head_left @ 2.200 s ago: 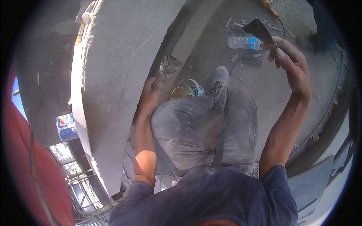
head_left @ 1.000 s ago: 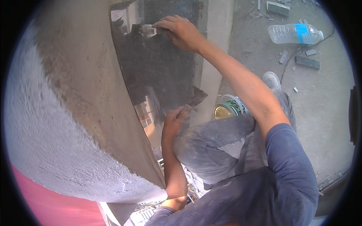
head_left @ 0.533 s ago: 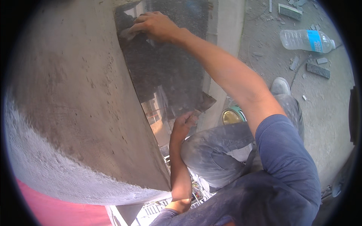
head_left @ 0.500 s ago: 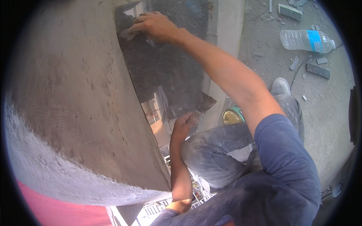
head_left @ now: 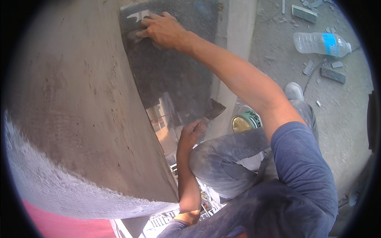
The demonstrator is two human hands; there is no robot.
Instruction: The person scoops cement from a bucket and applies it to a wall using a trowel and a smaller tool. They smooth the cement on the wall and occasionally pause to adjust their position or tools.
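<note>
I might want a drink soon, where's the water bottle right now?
The water bottle lies on its side on the dusty floor, upper right of the head view, beside stone scraps.

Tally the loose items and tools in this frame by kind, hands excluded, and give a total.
Putty knives or scrapers: 2, one under the right hand against the dark slab, a second scraper in the left hand
Open tins: 1, the tin
Plastic bottles: 1, the bottle
Total: 4
</note>
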